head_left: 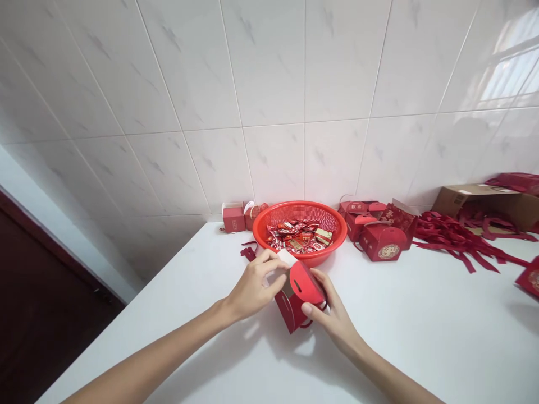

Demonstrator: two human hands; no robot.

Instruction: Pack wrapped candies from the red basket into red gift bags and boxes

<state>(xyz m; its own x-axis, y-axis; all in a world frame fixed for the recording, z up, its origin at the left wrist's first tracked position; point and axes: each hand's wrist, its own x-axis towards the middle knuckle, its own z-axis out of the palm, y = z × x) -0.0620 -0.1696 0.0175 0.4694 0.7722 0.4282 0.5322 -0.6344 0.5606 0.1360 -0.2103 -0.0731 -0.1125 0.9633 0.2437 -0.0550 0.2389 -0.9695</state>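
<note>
A small red gift box (306, 283) with its flaps up is tilted above the white table, in front of the red basket. My right hand (332, 308) grips its right side, thumb on the front and fingers behind. At the box's left side is my left hand (259, 283), its fingers apart and curved beside the open top; whether the fingertips touch a flap is hard to tell. Wrapped candies (298, 235) lie in the red plastic basket (300, 260) just behind the hands.
Red boxes (381, 242) stand right of the basket, and a smaller red box (234, 219) stands left of it. Dark red ribbons (452, 235) spread toward a cardboard box (452, 199) at the right. A tiled wall (273, 157) rises behind the white table (189, 280).
</note>
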